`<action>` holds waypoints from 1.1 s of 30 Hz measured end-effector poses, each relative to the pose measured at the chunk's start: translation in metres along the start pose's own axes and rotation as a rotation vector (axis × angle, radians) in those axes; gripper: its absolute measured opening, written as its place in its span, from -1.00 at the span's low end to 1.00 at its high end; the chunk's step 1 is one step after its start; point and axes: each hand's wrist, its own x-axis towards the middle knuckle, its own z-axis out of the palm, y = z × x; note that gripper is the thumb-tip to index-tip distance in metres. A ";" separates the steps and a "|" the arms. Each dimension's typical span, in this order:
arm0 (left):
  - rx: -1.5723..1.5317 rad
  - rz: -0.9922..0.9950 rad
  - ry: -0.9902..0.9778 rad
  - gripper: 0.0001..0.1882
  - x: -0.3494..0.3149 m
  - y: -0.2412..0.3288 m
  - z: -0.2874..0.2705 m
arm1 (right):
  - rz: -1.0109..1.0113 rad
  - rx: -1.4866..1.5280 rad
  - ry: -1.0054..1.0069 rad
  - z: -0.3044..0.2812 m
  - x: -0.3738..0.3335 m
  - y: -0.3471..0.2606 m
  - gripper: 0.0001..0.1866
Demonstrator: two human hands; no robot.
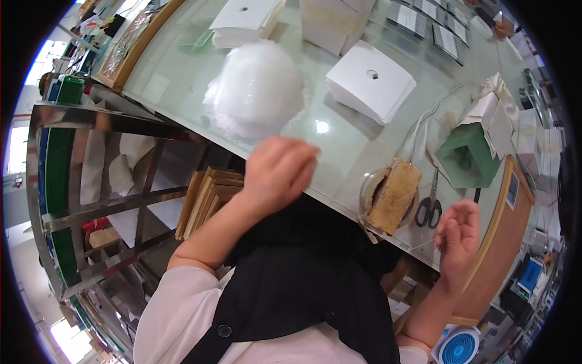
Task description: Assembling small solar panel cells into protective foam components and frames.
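My left hand [280,173] is over the table's front edge, fingers curled together; whatever they may pinch is hidden. Just beyond it lies a heap of thin white translucent sheets [257,88]. At the right, my right hand [461,236] is half curled, thumb against the fingers. A thin pale stick or strand [422,244] juts from its fingertips toward the left. Close by, a stained tan block [395,197] lies across a round dish [367,200], with black-handled scissors [429,209] beside it.
Stacks of white square cards with a center hole [379,73] [245,18] and a pale box [336,21] stand on the glass-topped table [176,79]. A green open container [470,159] stands right, near a white cable [427,115]. Wooden frames [209,197] lean below the left edge.
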 end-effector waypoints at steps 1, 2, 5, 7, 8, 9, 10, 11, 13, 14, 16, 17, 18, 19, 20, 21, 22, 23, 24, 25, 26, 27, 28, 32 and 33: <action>0.139 -0.054 0.049 -0.71 0.007 -0.005 -0.006 | 0.000 0.007 -0.007 0.006 0.002 0.003 -0.84; 0.268 -0.108 0.100 -0.70 0.014 -0.010 -0.012 | 0.040 -0.045 -0.054 0.010 0.005 0.005 -0.81; 0.448 -0.145 0.090 -0.69 0.025 -0.023 -0.028 | 0.056 -0.176 -0.093 0.019 0.012 0.012 -0.74; 0.517 -0.066 0.036 -0.68 0.024 -0.030 -0.038 | -0.008 -0.321 -0.075 0.022 0.015 0.017 -0.71; 0.501 -0.062 0.031 -0.68 0.023 -0.031 -0.041 | 0.001 -0.326 -0.062 0.024 0.018 0.017 -0.71; 0.459 -0.068 -0.002 -0.69 0.022 -0.031 -0.044 | -0.097 -0.452 -0.053 0.026 0.020 0.017 -0.70; 0.416 -0.073 -0.035 -0.70 0.022 -0.031 -0.046 | -0.194 -0.579 -0.045 0.028 0.020 0.018 -0.70; 0.394 -0.092 -0.019 -0.74 0.023 -0.030 -0.047 | -0.101 -0.493 -0.027 0.031 0.019 0.018 -0.68; 0.340 -0.131 -0.042 -0.76 0.023 -0.032 -0.049 | -0.103 -0.429 0.024 0.036 0.020 0.026 -0.68; 0.297 -0.175 -0.060 -0.78 0.023 -0.031 -0.050 | -0.113 -0.361 0.063 0.037 0.020 0.030 -0.68; 0.277 -0.190 -0.055 -0.81 0.026 -0.027 -0.051 | -0.102 -0.387 0.063 0.038 0.020 0.032 -0.65; 0.238 -0.221 -0.063 -0.81 0.028 -0.025 -0.052 | -0.111 -0.404 0.076 0.040 0.020 0.033 -0.65; 0.200 -0.251 -0.072 -0.81 0.029 -0.024 -0.053 | -0.120 -0.421 0.090 0.040 0.020 0.033 -0.65; 0.200 -0.251 -0.076 -0.81 0.030 -0.023 -0.053 | -0.116 -0.420 0.091 0.040 0.019 0.034 -0.65; 0.139 -0.283 -0.107 -0.80 0.031 -0.023 -0.055 | -0.127 -0.446 0.097 0.039 0.019 0.035 -0.65; 0.077 -0.314 -0.138 -0.80 0.032 -0.022 -0.056 | -0.138 -0.473 0.105 0.039 0.019 0.036 -0.64; 0.077 -0.312 -0.141 -0.80 0.034 -0.021 -0.057 | -0.136 -0.471 0.107 0.039 0.018 0.035 -0.64; 0.074 -0.321 -0.159 -0.81 0.036 -0.019 -0.058 | -0.255 -0.590 0.162 0.039 0.018 0.034 -0.66; 0.070 -0.329 -0.176 -0.81 0.037 -0.017 -0.058 | -0.375 -0.708 0.216 0.039 0.018 0.032 -0.67; 0.067 -0.327 -0.179 -0.81 0.038 -0.018 -0.057 | -0.372 -0.709 0.220 0.039 0.016 0.029 -0.67; 0.049 -0.317 -0.201 -0.82 0.038 -0.020 -0.058 | -0.418 -0.757 0.268 0.039 0.012 0.025 -0.71; 0.032 -0.308 -0.223 -0.82 0.039 -0.020 -0.058 | -0.463 -0.805 0.317 0.039 0.007 0.021 -0.75; 0.035 -0.308 -0.224 -0.82 0.040 -0.019 -0.060 | -0.463 -0.802 0.316 0.040 0.002 0.015 -0.75; -0.182 -0.255 -0.126 -0.80 0.046 0.004 -0.063 | -0.601 -0.533 -0.057 0.064 -0.022 -0.005 -0.79; -0.313 -0.197 -0.089 -0.79 0.047 0.012 -0.061 | -0.592 -0.423 -0.212 0.073 -0.023 -0.005 -0.79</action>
